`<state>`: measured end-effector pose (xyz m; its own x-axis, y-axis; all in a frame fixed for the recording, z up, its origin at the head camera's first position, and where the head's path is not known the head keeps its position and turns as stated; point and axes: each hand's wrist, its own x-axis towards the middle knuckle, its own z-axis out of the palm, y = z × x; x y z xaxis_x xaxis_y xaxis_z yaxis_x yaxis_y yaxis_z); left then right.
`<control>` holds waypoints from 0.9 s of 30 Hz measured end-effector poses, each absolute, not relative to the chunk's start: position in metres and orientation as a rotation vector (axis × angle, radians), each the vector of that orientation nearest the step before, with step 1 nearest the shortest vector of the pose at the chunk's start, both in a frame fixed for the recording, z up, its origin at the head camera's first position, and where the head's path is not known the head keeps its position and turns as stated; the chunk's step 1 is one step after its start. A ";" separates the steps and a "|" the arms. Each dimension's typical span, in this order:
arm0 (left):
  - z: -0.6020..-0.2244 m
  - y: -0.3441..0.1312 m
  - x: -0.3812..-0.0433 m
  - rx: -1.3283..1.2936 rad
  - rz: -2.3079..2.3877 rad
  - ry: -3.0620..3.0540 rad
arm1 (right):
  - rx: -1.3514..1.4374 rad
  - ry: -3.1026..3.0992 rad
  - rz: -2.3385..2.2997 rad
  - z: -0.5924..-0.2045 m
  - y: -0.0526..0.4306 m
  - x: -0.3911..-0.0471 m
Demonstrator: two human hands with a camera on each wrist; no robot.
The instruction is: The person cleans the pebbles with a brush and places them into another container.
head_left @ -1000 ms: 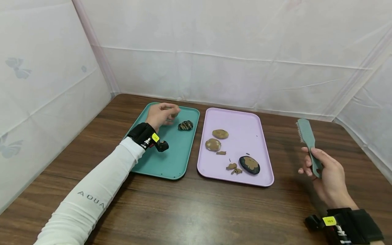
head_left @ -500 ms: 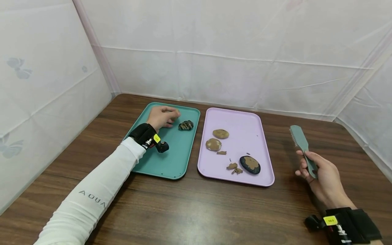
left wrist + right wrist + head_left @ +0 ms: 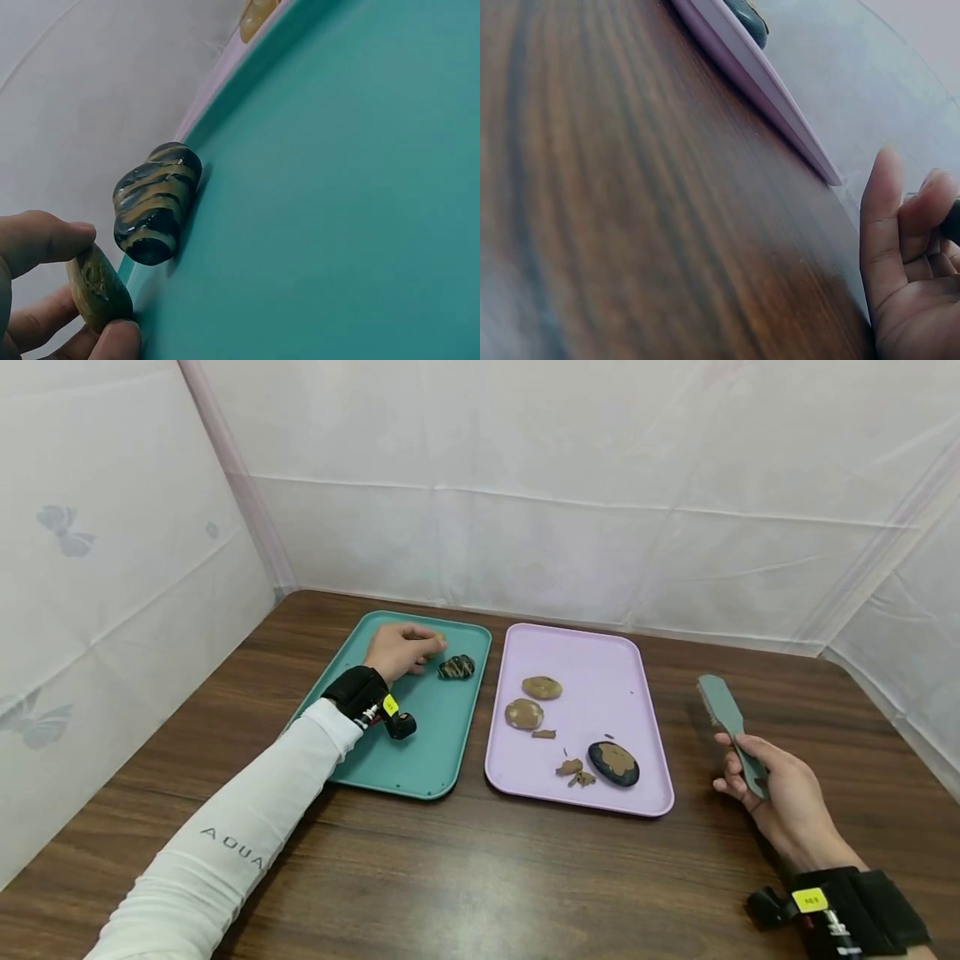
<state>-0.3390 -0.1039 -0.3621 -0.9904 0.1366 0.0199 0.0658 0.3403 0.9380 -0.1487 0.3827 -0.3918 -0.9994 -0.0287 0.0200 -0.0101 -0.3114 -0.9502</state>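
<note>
My left hand (image 3: 401, 653) is over the far part of the teal tray (image 3: 405, 764). Between thumb and fingertips it pinches a small greenish-brown stone (image 3: 97, 289), seen on edge in the left wrist view. Right beside it on the tray lies a dark stone (image 3: 456, 667) with tan stripes. To the right of the lilac tray (image 3: 585, 660), my right hand (image 3: 791, 802) grips a grey-green brush (image 3: 722, 706) by its handle above the table. The brush head points away and to the left; its bristles are mostly hidden.
Two tan-brown stones (image 3: 523, 714) lie on the lilac tray, with a black stone (image 3: 613, 764) partly coated brown nearer its front. Several brown flakes (image 3: 570, 767) are scattered beside it. White sheeting (image 3: 480, 543) stands behind the wooden table (image 3: 480, 877).
My right hand has moved slightly left, and the brush has swung left and lower, its bristles turning downward. My left hand has shifted a little right, closer to the striped stone.
</note>
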 end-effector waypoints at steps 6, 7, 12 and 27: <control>-0.364 -0.105 -0.339 0.194 1.702 2.595 | -0.023 1.873 -2.504 -0.391 0.380 -0.153; -0.365 -0.105 -0.338 0.198 1.687 2.610 | -0.018 1.877 -2.499 -0.391 0.380 -0.153; -0.366 -0.105 -0.337 0.221 1.647 2.651 | 0.003 1.860 -2.487 -0.391 0.380 -0.154; -0.366 -0.102 -0.335 0.228 1.541 2.749 | 0.052 1.797 -2.450 -0.389 0.387 -0.154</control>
